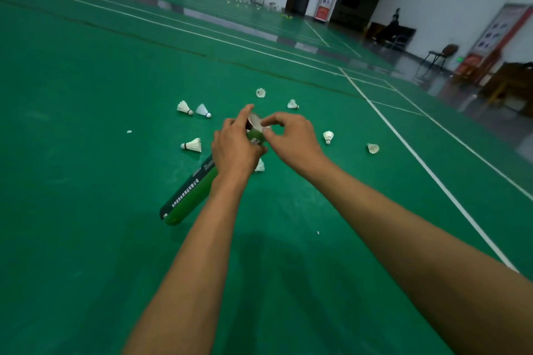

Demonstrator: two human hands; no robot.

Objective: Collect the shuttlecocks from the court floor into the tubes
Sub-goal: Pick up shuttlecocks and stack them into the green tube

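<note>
Head view: the left hand (236,147) is wrapped round the far end of a green tube (187,196), which slants up from near left to the middle of the scene. The right hand (291,135) meets it at the tube's mouth, thumb and forefinger pinched on something whitish there; whether that is a shuttlecock or a cap, I cannot tell. The step looks like feeding or opening the tube. Loose shuttlecocks lie round about on the court floor (86,124): a pair (184,107) far left, one (192,145) just left of the hands, one (328,137) right and another (373,148) further right. Next, the right hand probably must let go and reach for the nearest one.
</note>
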